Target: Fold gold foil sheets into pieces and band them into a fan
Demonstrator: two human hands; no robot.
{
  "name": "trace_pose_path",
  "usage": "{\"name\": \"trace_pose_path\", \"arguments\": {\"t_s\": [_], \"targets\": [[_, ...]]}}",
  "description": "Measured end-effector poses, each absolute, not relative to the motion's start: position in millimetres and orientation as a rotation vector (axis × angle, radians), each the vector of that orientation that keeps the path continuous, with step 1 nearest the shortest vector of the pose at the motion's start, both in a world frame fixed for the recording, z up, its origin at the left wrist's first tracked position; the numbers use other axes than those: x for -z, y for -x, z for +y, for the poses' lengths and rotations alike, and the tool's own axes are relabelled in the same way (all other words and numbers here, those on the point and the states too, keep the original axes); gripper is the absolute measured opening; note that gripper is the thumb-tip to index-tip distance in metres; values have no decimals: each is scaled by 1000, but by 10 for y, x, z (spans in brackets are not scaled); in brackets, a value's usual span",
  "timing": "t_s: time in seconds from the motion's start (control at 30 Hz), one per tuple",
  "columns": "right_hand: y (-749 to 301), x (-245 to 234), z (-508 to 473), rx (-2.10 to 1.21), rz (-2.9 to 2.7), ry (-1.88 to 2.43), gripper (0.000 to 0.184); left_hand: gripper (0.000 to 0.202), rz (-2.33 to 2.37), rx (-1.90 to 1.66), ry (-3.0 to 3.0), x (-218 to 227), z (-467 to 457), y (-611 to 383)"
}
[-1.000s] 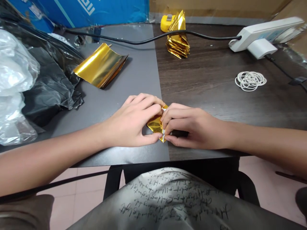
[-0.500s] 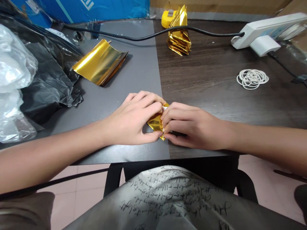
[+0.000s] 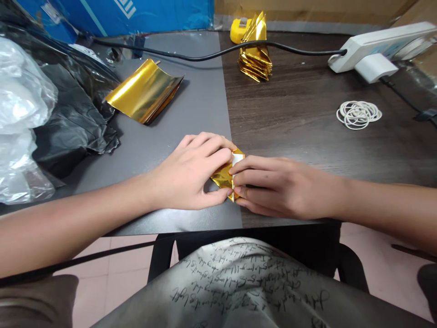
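A small piece of gold foil paper (image 3: pixel 223 175), partly folded, lies at the table's near edge between my hands. Its white underside shows as a strip along the right. My left hand (image 3: pixel 194 173) grips it from the left, fingertips at its top and thumb at its bottom corner. From the other side my right hand (image 3: pixel 283 187) has its fingers held together on the paper's right part, covering much of it. Farther back on the left rests a curled stack of gold foil sheets (image 3: pixel 143 93). A bunch of folded gold foil pieces (image 3: pixel 256 59) stands at the back middle.
A black cable (image 3: pixel 191 58) crosses the back to a white power strip (image 3: pixel 392 41). White rubber bands (image 3: pixel 358 115) lie at right. Beside the folded pieces is a yellow object (image 3: pixel 238 32). Black plastic (image 3: pixel 71 109) and clear plastic (image 3: pixel 23 91) crowd the left.
My right hand has shifted slightly right and flattened, its fingers now straighter on the paper. More of the white strip shows. My left hand stays in nearly the same place.
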State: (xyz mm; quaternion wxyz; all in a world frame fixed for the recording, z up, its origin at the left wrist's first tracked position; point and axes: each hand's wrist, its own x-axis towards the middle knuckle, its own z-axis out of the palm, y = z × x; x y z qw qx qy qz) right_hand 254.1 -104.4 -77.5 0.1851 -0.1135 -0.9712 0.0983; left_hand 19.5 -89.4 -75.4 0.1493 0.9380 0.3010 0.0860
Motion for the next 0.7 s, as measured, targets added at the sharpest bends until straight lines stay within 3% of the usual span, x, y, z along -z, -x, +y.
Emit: {"name": "trace_pose_path", "arguments": {"t_s": [0.7], "targets": [[-2590,809,-1113,-76,-2865,301,26,36,851,-237,-2776,796,-954,-220]]}}
